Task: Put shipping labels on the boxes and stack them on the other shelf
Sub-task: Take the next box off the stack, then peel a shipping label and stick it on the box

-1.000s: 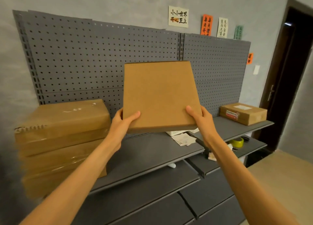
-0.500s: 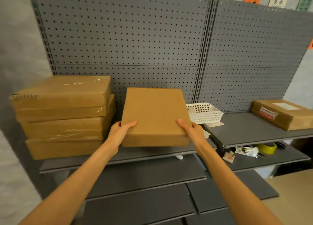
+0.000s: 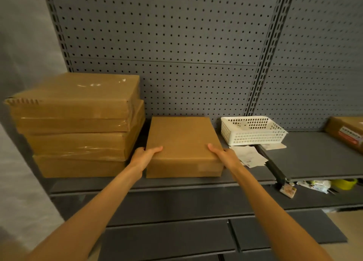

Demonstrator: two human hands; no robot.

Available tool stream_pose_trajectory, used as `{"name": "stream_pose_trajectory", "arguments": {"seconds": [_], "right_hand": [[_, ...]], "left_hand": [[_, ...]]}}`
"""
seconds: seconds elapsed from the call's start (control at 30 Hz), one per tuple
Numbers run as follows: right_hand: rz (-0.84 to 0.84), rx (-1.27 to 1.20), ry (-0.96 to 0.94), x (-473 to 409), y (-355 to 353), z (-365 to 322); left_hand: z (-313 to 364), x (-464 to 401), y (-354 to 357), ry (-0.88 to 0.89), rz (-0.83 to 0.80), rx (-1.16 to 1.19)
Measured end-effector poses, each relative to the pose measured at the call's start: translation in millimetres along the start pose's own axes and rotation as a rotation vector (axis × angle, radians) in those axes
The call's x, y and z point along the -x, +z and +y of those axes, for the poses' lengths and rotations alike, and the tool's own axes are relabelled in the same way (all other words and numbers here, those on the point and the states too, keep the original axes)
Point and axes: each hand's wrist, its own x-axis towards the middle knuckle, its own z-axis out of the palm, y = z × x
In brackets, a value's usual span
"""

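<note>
Shelf holds a box lying flat, just right of the box stack. Basket and papers sit right of the box. Left hand and right hand grip its near corners, thumbs on top.

The plain box sits on the left shelf with only a narrow gap to the stack of wrapped boxes on its left. On its right the white basket and loose paper labels crowd the shelf. Behind stands the pegboard. The right shelf lies bare up to the labelled box.
</note>
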Motion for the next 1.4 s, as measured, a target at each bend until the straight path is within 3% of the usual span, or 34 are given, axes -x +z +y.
{"name": "stream_pose_trajectory", "arguments": {"seconds": [0.63, 0.87, 1.03, 1.23, 1.4], "right_hand": [[-0.080, 0.058, 0.044, -45, -4, -2], [0.072, 0.049, -0.120, -46, -16, -5], [0.156, 0.214, -0.175, -42, -37, 1], [0.318, 0.513, -0.150, -39, -83, 22], [0.384, 0.621, -0.006, -41, -118, 38]], "left_hand": [[6, -40, 11, 0.009, -0.005, -0.198], [33, -41, 21, 0.460, 0.120, -0.708], [47, -39, 63, 0.814, -0.038, -1.035], [59, -55, 110, 0.952, -0.209, -1.153], [65, -72, 134, 1.039, -0.291, -1.192]]}}
